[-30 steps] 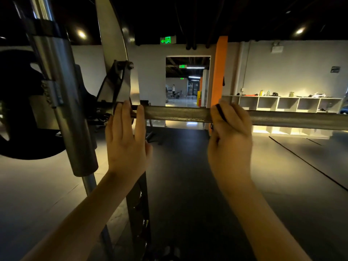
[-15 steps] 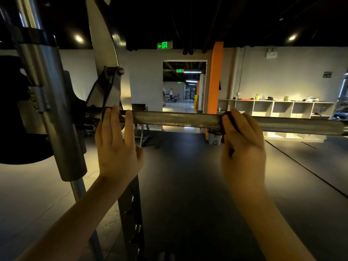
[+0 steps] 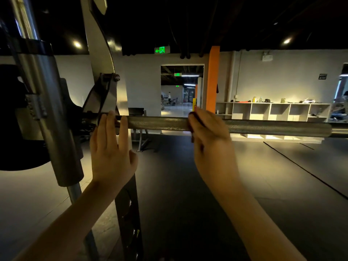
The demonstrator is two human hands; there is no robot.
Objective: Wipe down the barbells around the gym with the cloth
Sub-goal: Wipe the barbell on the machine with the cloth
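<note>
This is a gym, a commercial one by the look of it. A knurled steel barbell (image 3: 160, 124) lies across a rack whose chromed upright (image 3: 50, 113) stands at the left, with a black weight plate (image 3: 18, 153) beyond it. Dark rubber flooring (image 3: 188, 185) with straight seams covers the middle of the room. A green exit sign (image 3: 161, 50) hangs above a doorway (image 3: 181, 87) into a further lit hall, beside an orange pillar (image 3: 212, 78). Open cubby shelves (image 3: 273, 112) along the far wall carry bottles and small kit. What may be a padded bench (image 3: 136, 111) stands behind the bar.
</note>
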